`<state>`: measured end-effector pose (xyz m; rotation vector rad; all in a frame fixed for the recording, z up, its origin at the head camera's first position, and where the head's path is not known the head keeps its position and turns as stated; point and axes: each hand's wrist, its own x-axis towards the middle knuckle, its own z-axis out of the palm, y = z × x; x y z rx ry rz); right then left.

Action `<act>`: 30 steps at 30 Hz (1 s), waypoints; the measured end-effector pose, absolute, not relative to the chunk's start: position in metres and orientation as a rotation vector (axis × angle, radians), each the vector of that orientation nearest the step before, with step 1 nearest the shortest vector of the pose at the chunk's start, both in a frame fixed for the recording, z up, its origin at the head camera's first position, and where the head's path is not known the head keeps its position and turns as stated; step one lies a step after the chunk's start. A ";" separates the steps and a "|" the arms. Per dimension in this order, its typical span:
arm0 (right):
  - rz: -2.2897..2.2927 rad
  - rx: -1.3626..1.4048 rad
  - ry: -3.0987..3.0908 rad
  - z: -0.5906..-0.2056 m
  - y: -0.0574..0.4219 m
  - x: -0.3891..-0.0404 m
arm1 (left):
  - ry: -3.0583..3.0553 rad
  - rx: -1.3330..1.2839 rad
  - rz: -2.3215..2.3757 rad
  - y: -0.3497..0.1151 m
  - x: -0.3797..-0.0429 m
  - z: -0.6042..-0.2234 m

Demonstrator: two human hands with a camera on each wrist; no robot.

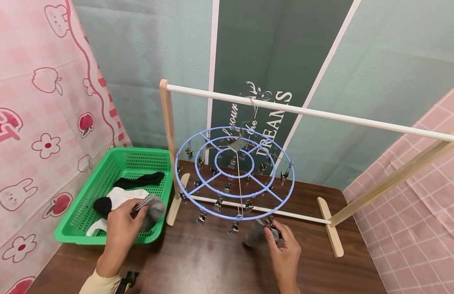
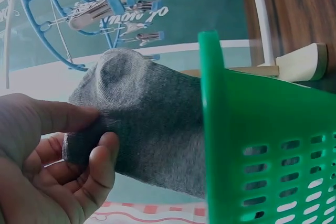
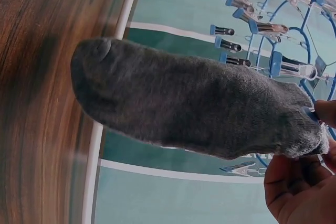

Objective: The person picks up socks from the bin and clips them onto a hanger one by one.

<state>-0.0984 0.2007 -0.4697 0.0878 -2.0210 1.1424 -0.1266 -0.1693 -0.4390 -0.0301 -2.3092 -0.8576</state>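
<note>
In my left hand (image 1: 124, 224) a grey sock (image 1: 155, 209) is pinched between thumb and fingers, above the green basket (image 1: 70, 212). That sock's far end drops behind the basket rim in the left wrist view. At the front right of a blue round clip hanger (image 1: 240, 217), my right hand (image 1: 285, 251) holds another grey sock (image 1: 254, 234) by its cuff. A clip (image 1: 269, 220) is at that cuff, with my thumb against it in the right wrist view. This second sock (image 3: 184, 98) dangles toe away from the hand. Whether the clip bites the cuff, I cannot tell.
The hanger hooks over a white rail (image 1: 322, 114) on a wooden stand (image 1: 168, 122), with several metal clips dangling from its rings. Inside the basket lie a black sock (image 1: 138, 180) and a white sock (image 1: 125, 196) near a black piece. A brown table (image 1: 197, 261) lies beneath.
</note>
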 end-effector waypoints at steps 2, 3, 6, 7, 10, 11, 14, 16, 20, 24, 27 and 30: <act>1.135 0.066 -2.021 -0.470 0.200 -0.099 | -2.310 -0.014 -0.888 -0.168 -0.125 -0.437; 1.135 0.057 -2.022 -0.470 0.200 -0.099 | -2.311 -0.008 -0.905 -0.168 -0.123 -0.436; 1.137 0.035 -2.023 -0.466 0.199 -0.098 | -2.301 -0.008 -0.942 -0.166 -0.120 -0.435; 1.140 0.031 -2.020 -0.464 0.198 -0.098 | -2.297 -0.013 -0.950 -0.166 -0.120 -0.435; 1.147 0.033 -2.008 -0.452 0.192 -0.095 | -2.283 -0.022 -0.961 -0.165 -0.118 -0.434; 1.144 0.034 -2.003 -0.448 0.190 -0.094 | -2.279 -0.024 -0.960 -0.164 -0.117 -0.434; 1.149 0.029 -1.995 -0.440 0.186 -0.092 | -2.273 -0.026 -0.943 -0.163 -0.116 -0.434; 1.150 0.013 -2.001 -0.439 0.184 -0.091 | -2.270 -0.025 -0.931 -0.163 -0.116 -0.434; 1.191 -0.076 -2.025 -0.440 0.184 -0.092 | -2.263 -0.024 -0.933 -0.162 -0.116 -0.432; 1.220 -0.140 -2.031 -0.441 0.184 -0.093 | -2.259 -0.033 -0.945 -0.161 -0.115 -0.431; 1.195 -0.129 -2.018 -0.443 0.184 -0.095 | -2.265 -0.040 -0.940 -0.161 -0.115 -0.431; 1.175 -0.126 -1.997 -0.445 0.184 -0.096 | -2.276 -0.045 -0.939 -0.161 -0.114 -0.431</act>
